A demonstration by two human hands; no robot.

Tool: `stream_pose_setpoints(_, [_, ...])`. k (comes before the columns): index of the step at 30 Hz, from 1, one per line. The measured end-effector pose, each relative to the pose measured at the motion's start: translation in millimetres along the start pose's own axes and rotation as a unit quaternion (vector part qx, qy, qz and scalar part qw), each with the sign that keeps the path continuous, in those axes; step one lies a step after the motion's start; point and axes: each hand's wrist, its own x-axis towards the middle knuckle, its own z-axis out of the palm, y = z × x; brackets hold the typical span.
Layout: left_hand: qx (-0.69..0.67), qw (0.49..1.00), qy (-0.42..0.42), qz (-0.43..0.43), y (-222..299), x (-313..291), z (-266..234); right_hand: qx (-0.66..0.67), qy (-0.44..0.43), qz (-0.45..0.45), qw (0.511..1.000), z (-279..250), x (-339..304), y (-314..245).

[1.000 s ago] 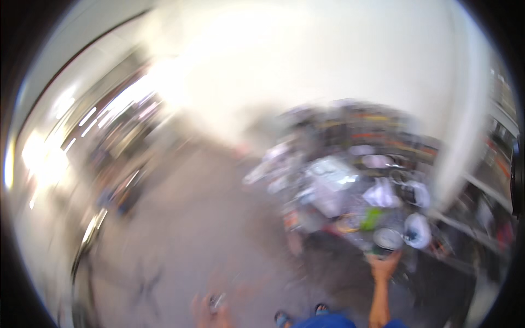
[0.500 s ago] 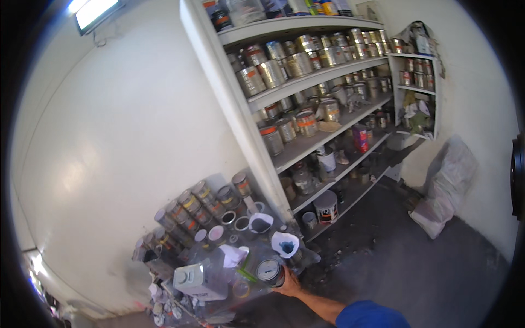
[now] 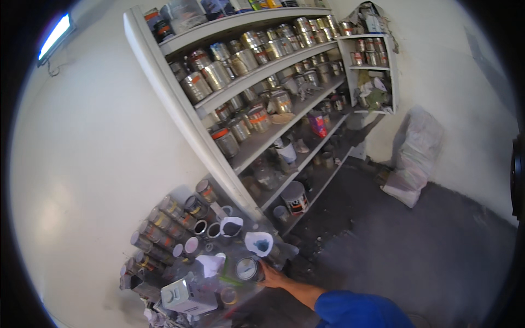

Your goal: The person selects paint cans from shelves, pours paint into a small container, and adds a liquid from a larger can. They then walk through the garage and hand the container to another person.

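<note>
My right hand (image 3: 270, 275) reaches in from the lower right in a blue sleeve. Its fingers are wrapped around the side of a round metal paint can (image 3: 247, 268) with a lid on top, standing at the table's near right edge. Just behind the can is a white paper cone strainer (image 3: 259, 244) stained dark blue inside. A green strip (image 3: 232, 280) lies to the can's left, near a small round cup (image 3: 228, 296). Farther left are a crumpled white paper (image 3: 210, 265) and a rectangular metal can (image 3: 188, 298) with a cap. My left hand is out of view.
Several paint cans (image 3: 162, 218) stand stacked along the wall at the back of the table. A tall white shelf unit (image 3: 180, 131) full of cans rises behind. A filled whitish sack (image 3: 416, 156) leans against the right wall on the dark floor (image 3: 372, 240).
My view has tilted and turned to the right, so the shelves and table sit farther left in the picture. The right hand keeps its grip on the paint can beside the strainer.
</note>
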Motion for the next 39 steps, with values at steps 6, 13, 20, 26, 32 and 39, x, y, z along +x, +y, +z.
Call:
stream_pose_setpoints(6, [0.008,0.998,-0.046,0.052,1,21,2,-0.013,-0.021,0.043,0.999,-8,-3,-18])
stream_pose_setpoints(13, [-0.005,0.997,-0.025,0.077,-2,13,17,-0.008,0.003,0.057,0.998,-3,0,-16])
stream_pose_setpoints(20, [0.019,0.986,-0.11,0.126,-130,-19,6,-0.004,-0.043,0.035,0.998,4,14,7])
stream_pose_setpoints(26, [0.032,0.942,-0.092,0.32,-103,-7,-15,-0.01,-0.042,-0.022,0.999,7,20,22])
stream_pose_setpoints(32, [-0.097,0.972,0.204,-0.072,52,-32,35,-0.232,-0.168,0.09,0.954,-3,21,1])
stream_pose_setpoints(39, [-0.1,0.943,0.305,-0.089,75,-55,-1,-0.016,-0.111,-0.1,0.989,-15,56,45])
